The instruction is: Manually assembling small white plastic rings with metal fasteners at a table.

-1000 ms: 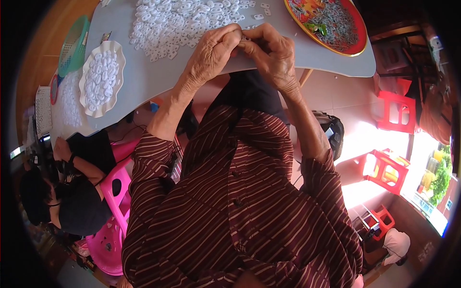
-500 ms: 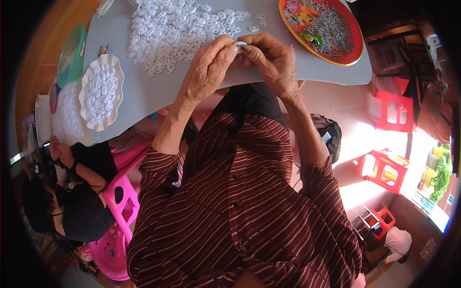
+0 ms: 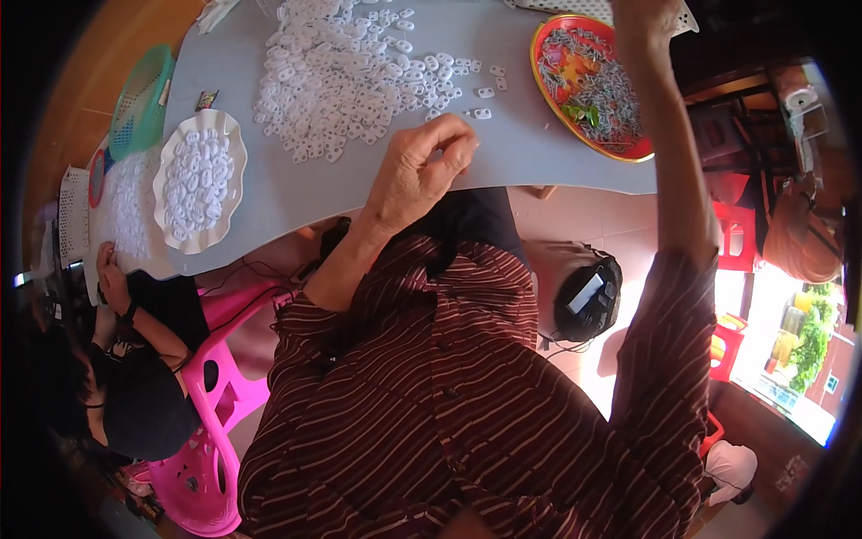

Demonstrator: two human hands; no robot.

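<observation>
Hands parting since half a second ago: they were meeting over the table edge with a white piece at the fingertips; now the right hand point(image 3: 648, 16) is reaching up past the red tray point(image 3: 639, 149), and the left hand point(image 3: 422, 166) is staying back near the front edge.

Left: fingers are curling inward, thumb and forefinger tips drawing close together. I am not making out any piece between them; cannot tell if something is hiding inside. Right: upper edge of view is cutting it off, fingers not showing, so I cannot tell whether they are spread or pinching. It is hovering or resting beside a white perforated tray point(image 3: 561, 5); contact unclear.

Loose white pieces point(image 3: 332, 99), oval and two-holed, are lying heaped on the grey table point(image 3: 269, 198), ahead and to the left of the left hand, a few straggling toward the red tray. Small grey pieces point(image 3: 597, 94) are filling that tray, a green leaf point(image 3: 584, 114) sitting among them. More oval pieces point(image 3: 197, 184) are piling up in a scalloped white dish point(image 3: 239, 171). Further left, a green basket point(image 3: 142, 103) is standing; below it, a co-worker's hands point(image 3: 115, 283) are hanging near the table corner.
</observation>
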